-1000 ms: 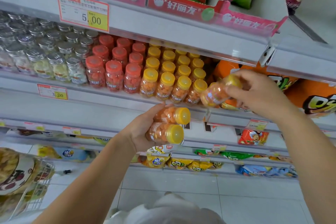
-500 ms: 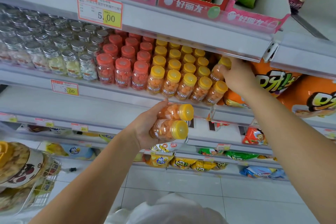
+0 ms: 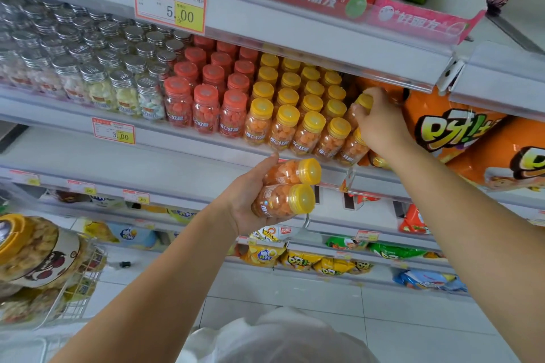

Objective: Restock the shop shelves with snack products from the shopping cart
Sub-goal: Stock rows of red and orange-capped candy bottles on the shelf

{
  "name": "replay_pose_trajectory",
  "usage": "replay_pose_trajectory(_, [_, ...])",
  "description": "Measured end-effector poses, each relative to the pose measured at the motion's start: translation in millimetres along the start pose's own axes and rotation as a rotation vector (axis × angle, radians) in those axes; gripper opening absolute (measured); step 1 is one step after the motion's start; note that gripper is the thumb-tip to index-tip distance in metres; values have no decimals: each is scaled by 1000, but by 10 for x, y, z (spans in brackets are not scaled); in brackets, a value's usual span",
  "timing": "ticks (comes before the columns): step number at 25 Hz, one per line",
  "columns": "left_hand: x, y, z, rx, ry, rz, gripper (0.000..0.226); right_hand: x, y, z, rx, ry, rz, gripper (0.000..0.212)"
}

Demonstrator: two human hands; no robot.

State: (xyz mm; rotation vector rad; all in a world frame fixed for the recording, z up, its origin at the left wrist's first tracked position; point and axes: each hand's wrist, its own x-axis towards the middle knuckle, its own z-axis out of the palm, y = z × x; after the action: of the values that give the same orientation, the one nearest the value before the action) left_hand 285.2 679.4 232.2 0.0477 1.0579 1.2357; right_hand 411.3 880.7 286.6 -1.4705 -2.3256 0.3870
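Right hand (image 3: 380,127) is up at the shelf (image 3: 165,134), fingers (image 3: 385,100) curled round a yellow-capped jar (image 3: 365,101) at the right end of the yellow-capped rows (image 3: 298,124), squeezed in between those rows and the orange snack bags (image 3: 442,130). Only the cap and a sliver of orange sweets show. The hand covers the rest, so there's no telling whether its base is down on the shelf. Just below the shelf edge, the left hand (image 3: 247,203) grips two spare jars (image 3: 280,200) lying on their sides, one stacked on the other, caps pointing right. The thumb lies over the top one and the fingers are hidden beneath. The labels are too blurred to read. At lower left the shopping cart (image 3: 85,283) is cut off by the frame edge, with big snack tubs (image 3: 38,247) inside it.
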Motion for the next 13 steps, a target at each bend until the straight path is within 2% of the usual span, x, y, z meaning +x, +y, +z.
replay_pose_trajectory(8, [-21, 52, -47, -40, 21, 35, 37, 15, -15, 211, 315, -46, 240, 41])
replay_pose_trajectory(10, [-30, 73, -34, -65, 24, 50, 37, -43, -37, 163, 242, -34, 151, 41])
replay_pose_trajectory(13, [-42, 100, 2, -82, 7, 75, 36, -332, -156, 29, 108, 162, -232, 36])
